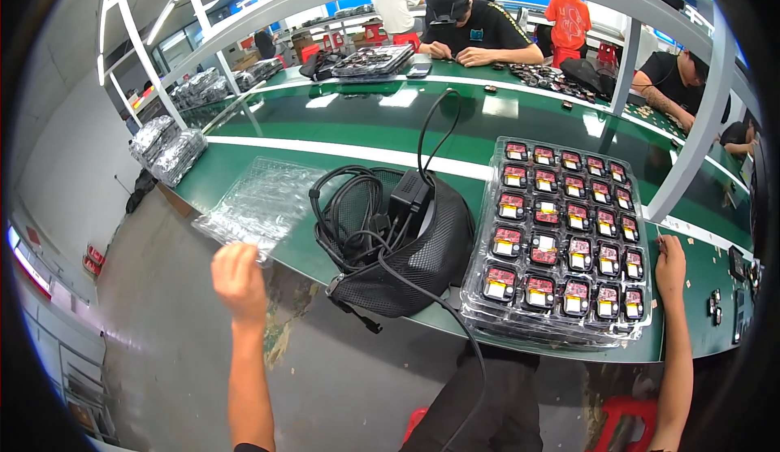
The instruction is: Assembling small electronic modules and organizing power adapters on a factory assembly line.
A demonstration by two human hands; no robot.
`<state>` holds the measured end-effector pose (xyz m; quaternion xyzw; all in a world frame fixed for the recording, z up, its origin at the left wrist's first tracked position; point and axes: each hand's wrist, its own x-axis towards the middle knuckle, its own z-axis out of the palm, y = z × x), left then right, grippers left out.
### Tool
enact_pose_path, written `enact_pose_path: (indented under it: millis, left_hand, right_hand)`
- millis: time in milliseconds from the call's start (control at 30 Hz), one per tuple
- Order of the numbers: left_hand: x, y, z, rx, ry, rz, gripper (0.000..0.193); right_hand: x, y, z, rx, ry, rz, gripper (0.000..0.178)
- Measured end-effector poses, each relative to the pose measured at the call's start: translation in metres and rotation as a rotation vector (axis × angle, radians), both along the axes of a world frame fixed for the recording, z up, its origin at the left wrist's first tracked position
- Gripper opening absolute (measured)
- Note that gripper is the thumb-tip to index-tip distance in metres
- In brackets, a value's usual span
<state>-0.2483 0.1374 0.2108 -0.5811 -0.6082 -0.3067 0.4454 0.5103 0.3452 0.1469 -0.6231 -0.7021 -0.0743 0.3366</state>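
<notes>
My left hand (238, 281) is closed at the near corner of a clear plastic tray (264, 196), which lies on the left of the green bench and juts over its front edge. The tray looks empty. To the right stands a stack of clear trays (479, 298); the top one holds rows of small black devices (545, 216) with red, white and yellow labels. Just right of that stack, my right hand (671, 263) rests low over the bench with its fingers curled. What they hold, if anything, is too small to make out.
Between the trays sits a black mesh bag (431, 249) with coiled cables and a power adapter; one cable hangs toward me. A grey frame post (691, 127) rises at right. Foil-wrapped bundles (175, 151) stand far left. Across the bench a person (479, 30) works with small parts.
</notes>
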Motion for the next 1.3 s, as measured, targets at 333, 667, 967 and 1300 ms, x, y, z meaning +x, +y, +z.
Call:
enact_pose_path:
  millis: [333,667,967,1300]
  left_hand:
    - [0.054,-0.005,0.093,0.439,0.007,-0.238,0.016]
    - [0.218,0.069,0.089,-0.146,-0.034,-1.004,0.014]
    - [0.257,0.073,0.084,-0.234,-0.029,-0.765,0.014]
    - [0.256,0.047,0.108,-0.906,-0.155,-0.646,0.047]
  right_hand:
    - [-0.022,-0.003,0.011,-0.016,0.057,-0.014,0.029]
    - [-0.017,-0.009,0.010,-0.022,0.011,-0.078,0.028]
    - [-0.022,-0.017,0.018,-0.059,0.032,-0.103,0.026]
    - [-0.022,-0.018,0.018,-0.086,0.021,-0.105,0.024]
